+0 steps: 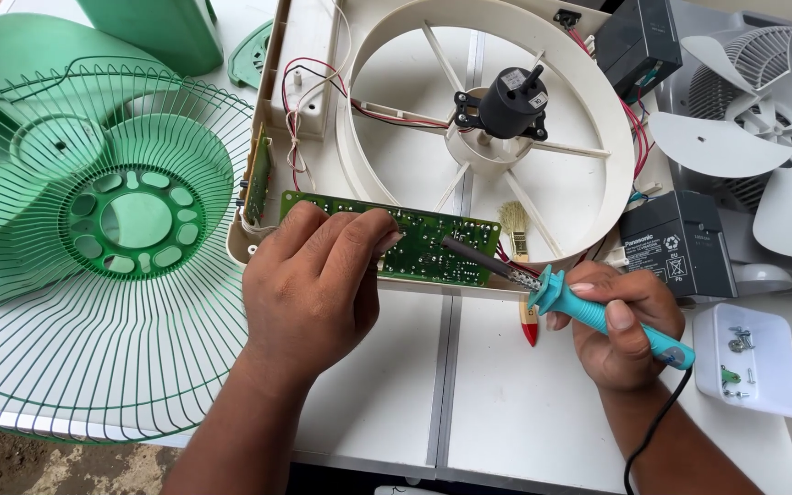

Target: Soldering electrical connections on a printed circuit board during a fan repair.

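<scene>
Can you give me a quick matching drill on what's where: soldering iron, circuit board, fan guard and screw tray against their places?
Things:
1. soldering iron
2. circuit board
3. fan guard
4. screw tray

Places:
A. far left of the table, green wire
B. held in the right hand, tip on the board
C. far right, white, holding small screws
D. steadied by the left hand at the housing's edge

Pairs: 1-B, 2-D, 3-A, 4-C

Greens, cream and black on my bench

I see a green circuit board (pixel 414 240), turquoise soldering iron (pixel 598 316), cream fan housing (pixel 588 110), green wire grille (pixel 93 266), 2 black batteries (pixel 680 243), red-and-white wires (pixel 309 92)
</scene>
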